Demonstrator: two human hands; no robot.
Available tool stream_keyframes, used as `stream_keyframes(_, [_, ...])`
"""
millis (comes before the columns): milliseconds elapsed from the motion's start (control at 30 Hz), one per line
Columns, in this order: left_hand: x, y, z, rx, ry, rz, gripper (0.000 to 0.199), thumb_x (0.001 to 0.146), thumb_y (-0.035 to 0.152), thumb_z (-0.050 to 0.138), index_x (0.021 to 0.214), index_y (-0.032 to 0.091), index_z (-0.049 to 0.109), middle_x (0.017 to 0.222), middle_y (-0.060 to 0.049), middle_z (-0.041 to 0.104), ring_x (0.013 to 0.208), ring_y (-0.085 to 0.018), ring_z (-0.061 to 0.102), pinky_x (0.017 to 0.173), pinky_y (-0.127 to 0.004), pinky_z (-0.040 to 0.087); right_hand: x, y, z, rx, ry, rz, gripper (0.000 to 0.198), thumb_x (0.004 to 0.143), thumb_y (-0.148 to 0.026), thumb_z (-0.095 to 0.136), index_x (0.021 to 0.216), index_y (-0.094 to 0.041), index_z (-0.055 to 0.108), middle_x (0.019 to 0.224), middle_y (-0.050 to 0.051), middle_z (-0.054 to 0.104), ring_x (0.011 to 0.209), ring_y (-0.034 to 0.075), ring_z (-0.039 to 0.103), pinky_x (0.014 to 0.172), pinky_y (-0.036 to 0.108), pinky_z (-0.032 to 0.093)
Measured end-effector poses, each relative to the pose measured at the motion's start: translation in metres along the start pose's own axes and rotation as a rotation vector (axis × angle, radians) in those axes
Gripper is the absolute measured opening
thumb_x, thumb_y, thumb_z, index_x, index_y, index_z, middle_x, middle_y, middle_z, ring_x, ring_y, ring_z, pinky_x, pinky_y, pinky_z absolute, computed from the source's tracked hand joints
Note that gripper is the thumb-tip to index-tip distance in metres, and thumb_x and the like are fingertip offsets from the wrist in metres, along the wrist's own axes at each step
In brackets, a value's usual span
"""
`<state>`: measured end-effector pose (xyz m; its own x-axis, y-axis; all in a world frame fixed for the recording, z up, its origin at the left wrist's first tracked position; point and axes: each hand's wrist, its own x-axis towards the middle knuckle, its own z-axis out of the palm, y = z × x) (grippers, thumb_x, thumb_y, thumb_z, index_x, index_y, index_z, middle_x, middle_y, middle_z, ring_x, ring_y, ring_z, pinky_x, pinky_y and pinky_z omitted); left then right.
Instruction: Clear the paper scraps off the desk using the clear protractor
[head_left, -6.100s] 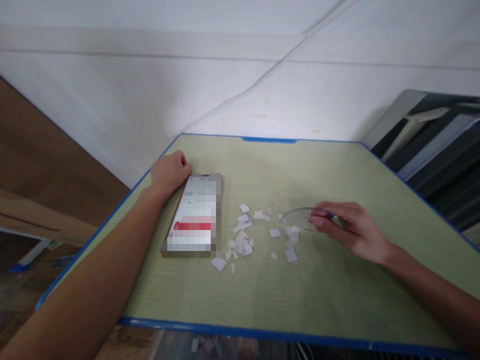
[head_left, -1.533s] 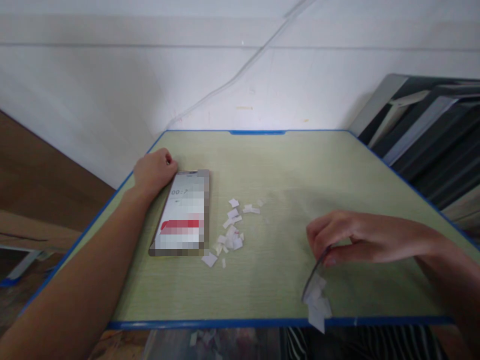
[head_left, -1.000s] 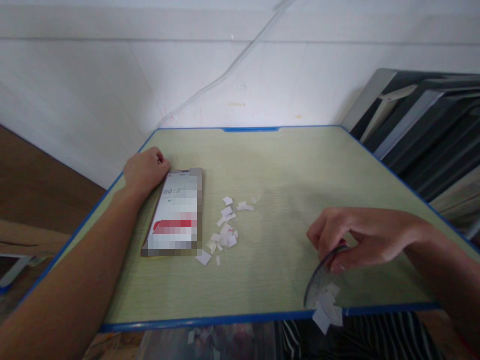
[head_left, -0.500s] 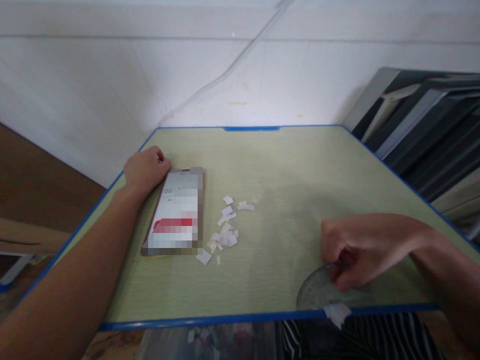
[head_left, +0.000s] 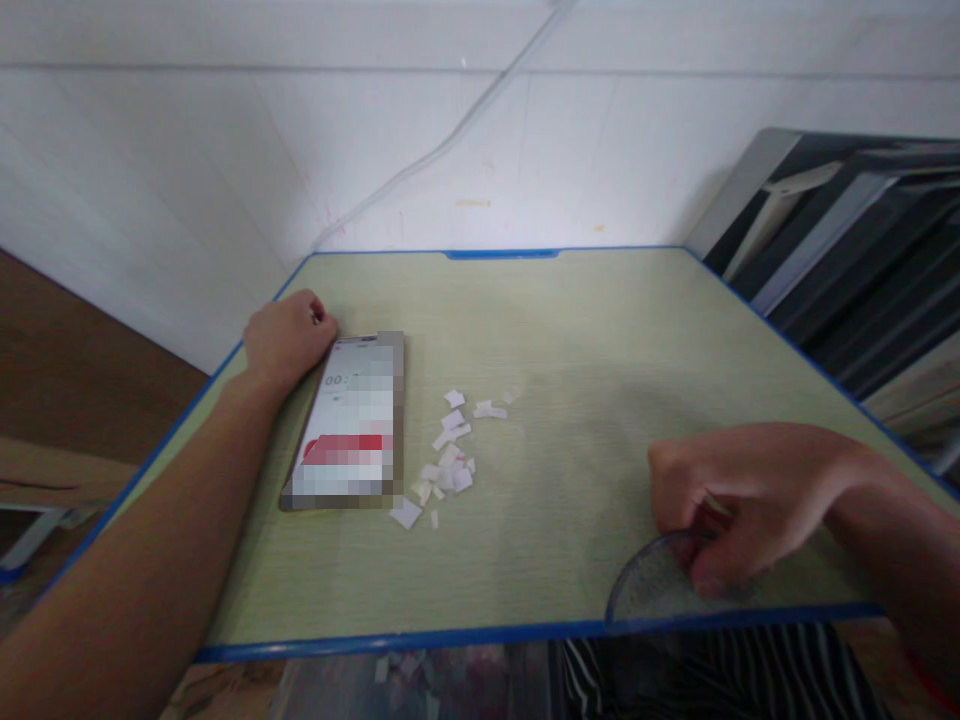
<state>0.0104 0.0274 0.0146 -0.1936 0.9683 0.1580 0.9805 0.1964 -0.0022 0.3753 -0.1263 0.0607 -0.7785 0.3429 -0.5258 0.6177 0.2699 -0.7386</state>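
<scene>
My left hand (head_left: pixel 289 332) rests at the table's left edge, fingers curled in, with nothing seen in them. Beside it lies a phone (head_left: pixel 330 420) with a timer-like screen, partly blurred. My right hand (head_left: pixel 750 505) is closed at the front right edge, pinching a clear, curved plastic protractor (head_left: pixel 645 585) between thumb and fingers. The protractor tilts over the tabletop near the blue rim; the hand hides its far part. Torn white paper scraps (head_left: pixel 451 472) lie scattered between the phone and the right hand, touched by neither hand.
The light wood-grain table (head_left: pixel 525 340) has a blue rim and stands against a white wall (head_left: pixel 645 150) with a cable (head_left: pixel 450 140). Dark flat panels (head_left: pixel 862 240) lean at the right. Below the front edge are a clear bin (head_left: pixel 420 690) and striped fabric (head_left: pixel 720 670).
A white paper piece at the front edge below the protractor is gone from sight. My right hand and the protractor have shifted slightly right. My left hand and the scraps stay put.
</scene>
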Motion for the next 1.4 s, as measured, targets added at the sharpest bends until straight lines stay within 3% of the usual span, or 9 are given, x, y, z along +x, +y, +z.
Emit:
stream_keyframes(133, [-0.002, 0.002, -0.002, 0.005, -0.012, -0.018, 0.037, 0.083, 0.032, 0.038, 0.108, 0.015, 0.060, 0.110, -0.017, 0.068, 0.104, -0.033, 0.062, 0.082, -0.042, 0.049, 0.004, 0.009, -0.004, 0.058, 0.180, -0.083, 0.030, 0.088, -0.033, 0.061, 0.060, -0.019, 0.060, 0.050, -0.003, 0.057, 0.047, 0.010, 0.056, 0.044, 0.020, 0.040])
stream_keyframes(233, [-0.002, 0.003, -0.003, 0.000, -0.027, -0.017, 0.038, 0.083, 0.032, 0.037, 0.108, 0.015, 0.060, 0.110, -0.017, 0.068, 0.104, -0.032, 0.062, 0.081, -0.040, 0.048, 0.016, 0.016, -0.006, 0.091, 0.464, -0.087, 0.035, 0.092, -0.045, 0.052, 0.068, -0.020, 0.057, 0.056, -0.003, 0.057, 0.051, 0.011, 0.056, 0.048, 0.022, 0.044])
stream_keyframes(400, [0.000, 0.001, 0.000, -0.016, -0.025, -0.006, 0.039, 0.083, 0.033, 0.037, 0.108, 0.016, 0.061, 0.108, -0.017, 0.069, 0.101, -0.032, 0.062, 0.078, -0.039, 0.048, 0.029, 0.024, -0.009, -0.044, 0.948, -0.117, 0.027, 0.091, -0.041, 0.052, 0.073, -0.020, 0.055, 0.065, 0.000, 0.059, 0.059, 0.014, 0.057, 0.053, 0.025, 0.045])
stream_keyframes(533, [0.002, 0.000, 0.005, -0.014, 0.005, -0.021, 0.037, 0.083, 0.032, 0.039, 0.107, 0.019, 0.063, 0.104, -0.013, 0.070, 0.097, -0.029, 0.064, 0.073, -0.035, 0.047, 0.036, 0.023, -0.014, -0.290, 1.130, -0.105, 0.019, 0.090, -0.032, 0.053, 0.077, -0.021, 0.060, 0.068, 0.002, 0.063, 0.061, 0.016, 0.059, 0.053, 0.026, 0.043])
stream_keyframes(600, [0.002, 0.000, 0.006, -0.014, 0.013, -0.017, 0.036, 0.084, 0.031, 0.039, 0.106, 0.020, 0.064, 0.103, -0.012, 0.071, 0.096, -0.029, 0.064, 0.073, -0.035, 0.047, 0.042, 0.022, -0.016, -0.380, 1.124, -0.122, 0.018, 0.092, -0.028, 0.050, 0.079, -0.020, 0.061, 0.072, 0.003, 0.066, 0.064, 0.017, 0.061, 0.056, 0.027, 0.045])
stream_keyframes(767, [0.001, 0.000, 0.006, -0.018, 0.029, -0.002, 0.035, 0.083, 0.030, 0.039, 0.105, 0.019, 0.064, 0.102, -0.013, 0.071, 0.095, -0.029, 0.064, 0.072, -0.034, 0.046, 0.050, 0.018, -0.022, -0.585, 0.966, -0.179, 0.024, 0.096, -0.020, 0.043, 0.080, -0.018, 0.062, 0.077, 0.007, 0.065, 0.068, 0.018, 0.061, 0.062, 0.030, 0.047])
stream_keyframes(900, [0.000, 0.000, 0.006, -0.017, 0.023, 0.004, 0.036, 0.083, 0.031, 0.038, 0.105, 0.020, 0.064, 0.101, -0.013, 0.071, 0.094, -0.029, 0.064, 0.071, -0.034, 0.046, 0.042, 0.013, -0.019, -0.562, 0.778, -0.293, 0.025, 0.096, -0.016, 0.043, 0.078, -0.018, 0.061, 0.072, 0.005, 0.063, 0.066, 0.016, 0.060, 0.060, 0.028, 0.046])
stream_keyframes(1200, [0.000, 0.000, 0.005, -0.029, 0.020, 0.001, 0.035, 0.084, 0.031, 0.038, 0.105, 0.020, 0.064, 0.101, -0.013, 0.071, 0.095, -0.029, 0.064, 0.072, -0.035, 0.046, 0.050, 0.022, -0.012, -0.658, 1.006, -0.232, 0.021, 0.097, -0.017, 0.045, 0.085, -0.017, 0.062, 0.080, 0.007, 0.066, 0.073, 0.018, 0.064, 0.067, 0.030, 0.052])
stream_keyframes(1400, [0.000, 0.000, 0.004, -0.026, 0.023, -0.004, 0.034, 0.083, 0.030, 0.039, 0.103, 0.019, 0.064, 0.101, -0.013, 0.071, 0.095, -0.029, 0.064, 0.073, -0.034, 0.045, 0.052, 0.020, -0.013, -0.783, 0.948, -0.239, 0.024, 0.096, -0.013, 0.043, 0.088, -0.015, 0.066, 0.087, 0.010, 0.068, 0.079, 0.021, 0.064, 0.071, 0.033, 0.051])
